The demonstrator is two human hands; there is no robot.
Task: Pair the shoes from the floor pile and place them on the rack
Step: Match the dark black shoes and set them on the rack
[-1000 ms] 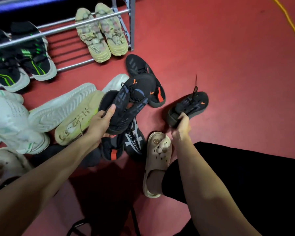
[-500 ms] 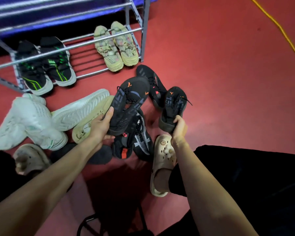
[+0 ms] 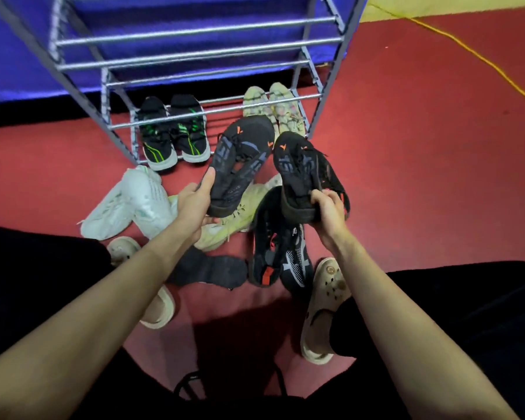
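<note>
Matching black shoes raised toes-forward before the rack (image 3: 194,113): left hand (image 3: 194,204) fingers curl round one shoe's (image 3: 240,165) heel, right hand (image 3: 328,207) fingers pinch the other's (image 3: 300,168), likely readying side-by-side placement.

No text could be read with certainty. Large grey letters stood on the two black shoes (image 3: 240,159) held in the hands, but they were too blurred to read.
</note>
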